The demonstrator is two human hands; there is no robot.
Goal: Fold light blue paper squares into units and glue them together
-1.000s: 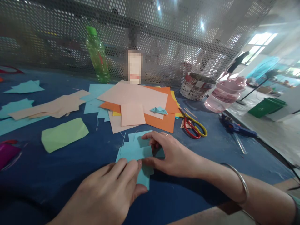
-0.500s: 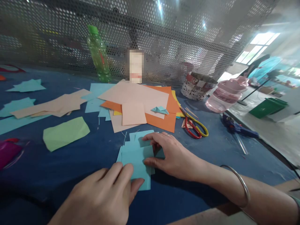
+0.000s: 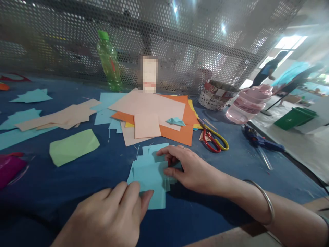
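A loose pile of light blue paper lies on the dark blue tabletop, its uppermost sheet slightly raised along the far edge. My left hand is curled at the near left side of the paper, its thumb lying over the sheet and its fingertips partly hidden. At the right side, my right hand holds the sheet's edge, thumb in front and fingers behind. Just beyond are a small pink paper square and a little folded blue paper piece, both on larger pink and orange sheets.
Scissors and a blue glue gun lie to the right. Behind them stand a newspaper-covered bowl and a pink bottle. A green bottle is by the mesh panel. Green paper lies left. A person stands far off.
My left hand has drawn slightly left and down along the paper. My right thumb has shifted right, to the sheet's edge. A person has come into view in the background.
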